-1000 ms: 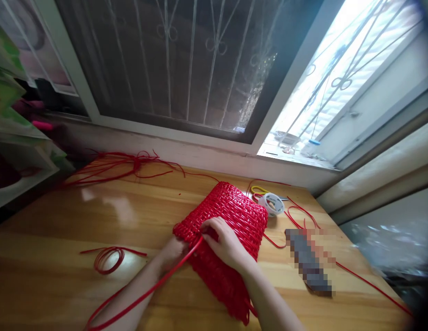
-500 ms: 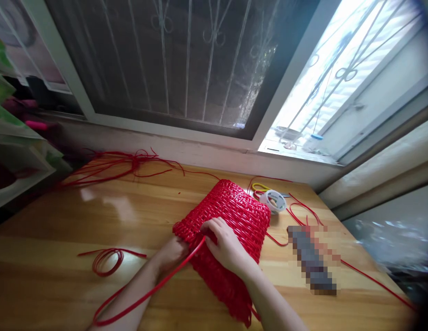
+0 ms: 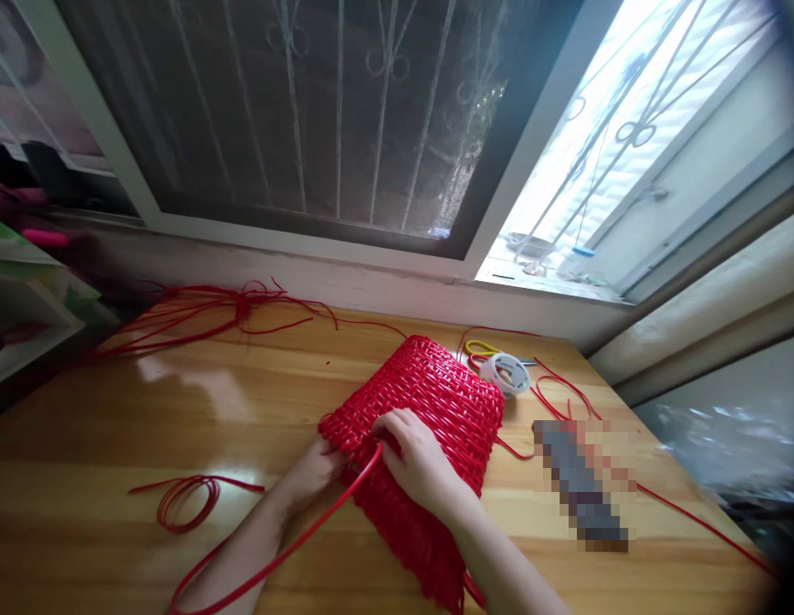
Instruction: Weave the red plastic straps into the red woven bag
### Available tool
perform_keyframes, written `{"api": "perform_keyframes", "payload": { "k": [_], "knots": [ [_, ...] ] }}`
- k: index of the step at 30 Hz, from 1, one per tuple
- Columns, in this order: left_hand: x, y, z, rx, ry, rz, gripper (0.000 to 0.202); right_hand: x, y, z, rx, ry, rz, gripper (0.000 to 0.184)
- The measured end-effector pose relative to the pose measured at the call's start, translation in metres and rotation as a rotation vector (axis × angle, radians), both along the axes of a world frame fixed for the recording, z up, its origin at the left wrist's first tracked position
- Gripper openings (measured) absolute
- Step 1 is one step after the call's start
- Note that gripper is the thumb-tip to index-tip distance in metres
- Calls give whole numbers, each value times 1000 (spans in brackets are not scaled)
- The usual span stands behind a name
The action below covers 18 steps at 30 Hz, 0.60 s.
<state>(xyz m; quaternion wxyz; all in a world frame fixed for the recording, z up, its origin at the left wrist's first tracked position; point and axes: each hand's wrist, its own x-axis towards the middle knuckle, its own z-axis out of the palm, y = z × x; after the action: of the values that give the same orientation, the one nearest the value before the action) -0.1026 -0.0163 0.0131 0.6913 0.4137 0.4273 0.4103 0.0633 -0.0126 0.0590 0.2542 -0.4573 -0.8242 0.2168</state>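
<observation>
The wooden worktop (image 3: 179, 410) fills my view, and the red woven basket (image 3: 441, 389) lies on its side at the middle of it, mouth toward me. A loose bundle of red cords (image 3: 211, 307) sprawls at 10 o'clock from the basket, near the window sill. One long red strand (image 3: 336, 506) runs from the weave toward 7 o'clock, across my left forearm. My right hand (image 3: 416, 461) rests on the basket, fingers clenched on that strand at the rim. My left hand (image 3: 313, 470) touches the rim at 9 o'clock; I cannot tell its fingers' state. A small cord coil (image 3: 185, 500) lies at 9 o'clock, a tape roll (image 3: 509, 374) at 2 o'clock.
</observation>
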Motion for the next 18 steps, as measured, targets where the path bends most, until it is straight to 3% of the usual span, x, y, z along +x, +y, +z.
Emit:
{"api": "perform_keyframes", "payload": {
  "k": [7, 18],
  "knots": [
    [4, 3, 2, 3, -31, -1, 39, 0, -2, -7, 17, 6, -38, 23],
    [7, 11, -10, -42, -78, 21, 39, -1, -2, -19, 52, -89, -142, 22]
  ]
}}
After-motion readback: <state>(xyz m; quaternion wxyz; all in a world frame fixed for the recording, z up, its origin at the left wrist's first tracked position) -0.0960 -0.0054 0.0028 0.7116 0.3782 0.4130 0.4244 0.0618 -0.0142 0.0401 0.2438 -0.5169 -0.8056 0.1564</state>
